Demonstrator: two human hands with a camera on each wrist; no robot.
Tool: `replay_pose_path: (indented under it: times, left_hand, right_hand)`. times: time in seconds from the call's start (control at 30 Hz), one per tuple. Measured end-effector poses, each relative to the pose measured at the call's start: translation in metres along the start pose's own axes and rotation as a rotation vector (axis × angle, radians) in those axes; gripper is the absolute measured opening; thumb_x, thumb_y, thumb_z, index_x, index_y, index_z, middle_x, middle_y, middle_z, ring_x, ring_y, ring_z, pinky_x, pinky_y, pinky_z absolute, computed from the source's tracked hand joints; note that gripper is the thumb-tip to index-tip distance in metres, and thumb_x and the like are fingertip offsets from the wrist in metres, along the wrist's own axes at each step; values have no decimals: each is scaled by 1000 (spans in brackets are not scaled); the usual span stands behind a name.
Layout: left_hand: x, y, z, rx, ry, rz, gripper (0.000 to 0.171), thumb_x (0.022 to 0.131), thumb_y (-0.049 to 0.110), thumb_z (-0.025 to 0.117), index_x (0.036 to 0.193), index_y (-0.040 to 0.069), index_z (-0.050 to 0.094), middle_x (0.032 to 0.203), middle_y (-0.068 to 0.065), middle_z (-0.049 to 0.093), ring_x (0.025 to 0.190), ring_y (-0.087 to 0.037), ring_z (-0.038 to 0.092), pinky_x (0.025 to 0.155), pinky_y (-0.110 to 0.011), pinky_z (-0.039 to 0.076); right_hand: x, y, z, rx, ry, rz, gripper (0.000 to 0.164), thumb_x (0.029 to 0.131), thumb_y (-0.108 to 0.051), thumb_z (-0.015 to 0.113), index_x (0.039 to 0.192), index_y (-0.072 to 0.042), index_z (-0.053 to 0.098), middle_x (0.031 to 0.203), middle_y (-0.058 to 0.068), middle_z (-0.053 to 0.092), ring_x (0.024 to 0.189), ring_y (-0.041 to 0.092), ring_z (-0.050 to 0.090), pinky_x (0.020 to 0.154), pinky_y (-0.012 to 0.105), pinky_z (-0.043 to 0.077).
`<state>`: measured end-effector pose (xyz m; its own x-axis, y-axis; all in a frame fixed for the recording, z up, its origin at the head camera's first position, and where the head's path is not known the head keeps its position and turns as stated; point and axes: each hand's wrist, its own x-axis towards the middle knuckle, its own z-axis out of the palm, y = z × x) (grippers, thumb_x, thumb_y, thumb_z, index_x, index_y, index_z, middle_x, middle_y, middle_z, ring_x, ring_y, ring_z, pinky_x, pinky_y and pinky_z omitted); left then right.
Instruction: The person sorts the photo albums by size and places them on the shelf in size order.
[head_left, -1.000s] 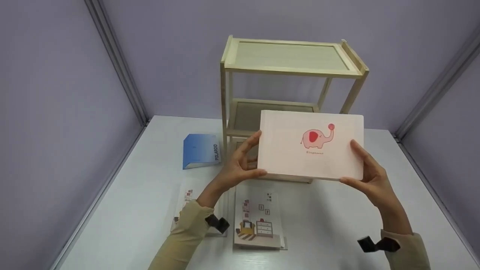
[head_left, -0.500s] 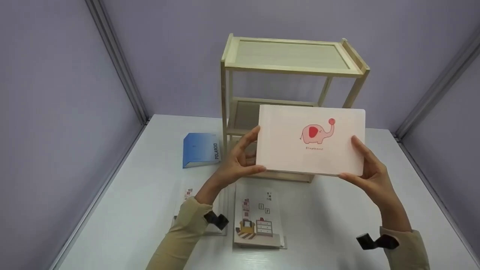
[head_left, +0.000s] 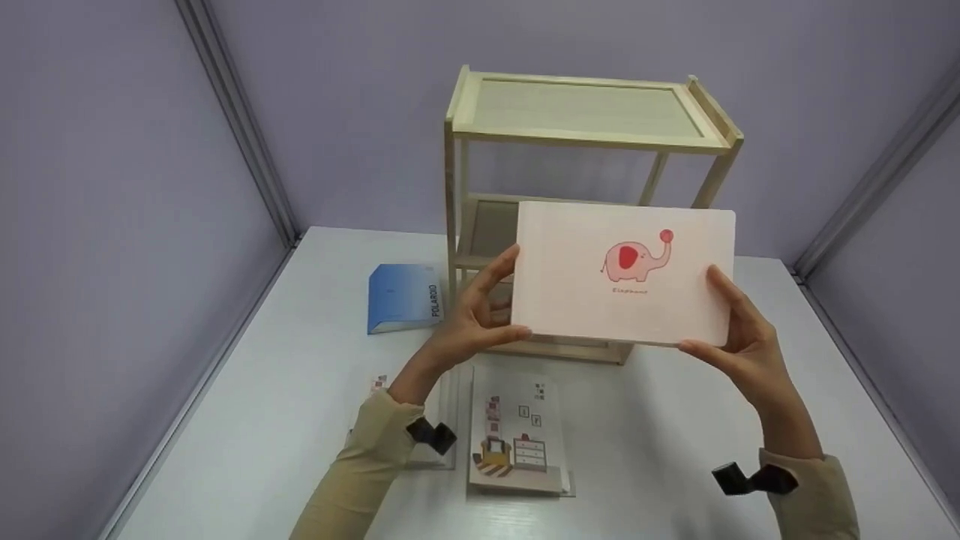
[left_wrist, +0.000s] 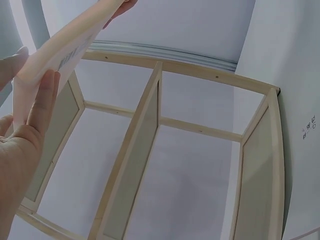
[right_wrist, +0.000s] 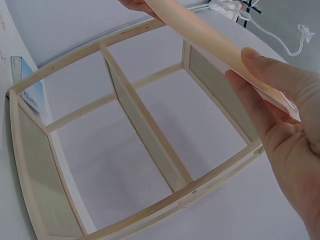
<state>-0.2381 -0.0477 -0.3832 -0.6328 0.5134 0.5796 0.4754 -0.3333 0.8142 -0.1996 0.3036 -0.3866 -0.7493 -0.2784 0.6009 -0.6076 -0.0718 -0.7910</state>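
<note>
Both hands hold up a pale pink book (head_left: 562, 270) with an elephant and the word Elephant on its cover. It is held landscape, its cover toward the head camera, in front of the wooden shelf's middle tier. My left hand (head_left: 472, 322) grips its left edge, thumb at the lower corner. On the right edge, my right hand (head_left: 742, 337) pinches it between thumb and fingers. A barcode shows on the book's back (left_wrist: 75, 52) in the left wrist view. The right wrist view catches the book (right_wrist: 200, 32) nearly edge-on.
The light wooden shelf (head_left: 585, 139) has several tiers and stands by the back wall. A blue POLAROID box or book (head_left: 405, 296) lies to its left. Two white illustrated booklets (head_left: 517, 450) lie in front, the left one partly behind my sleeve (head_left: 360, 465).
The pink book has risen slightly, and both hands have moved up with it. It now covers more of the middle tier. The things on the table stay put.
</note>
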Motion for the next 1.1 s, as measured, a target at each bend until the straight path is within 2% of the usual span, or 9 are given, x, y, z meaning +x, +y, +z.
replay_pose_path:
  times: [0.67, 0.9, 1.1]
  left_hand:
    - [-2, 8, -4, 1, -6, 13, 95, 77, -2, 72, 150, 14, 13, 147, -11, 23, 120, -37, 49, 88, -49, 49]
    - [-3, 11, -4, 22, -8, 33, 96, 77, -4, 71, 150, 11, 11, 149, -11, 20, 121, -36, 48, 87, -48, 49]
    - [-3, 11, -4, 28, -15, 43, 95, 78, 2, 72, 150, 11, 11, 148, -11, 22, 121, -38, 48, 87, -48, 49]
  right_hand:
    - [7, -5, 2, -6, -29, -49, 93, 66, 34, 57, 145, 3, 20, 149, 20, 19, 115, 24, 48, 84, 27, 51]
    - [8, -5, 3, -31, -28, -65, 93, 66, 33, 58, 145, 3, 21, 148, 20, 21, 114, 24, 49, 84, 27, 51]
    - [8, -5, 4, -34, -30, -76, 93, 66, 33, 58, 145, 3, 21, 148, 21, 22, 112, 24, 49, 83, 28, 52]
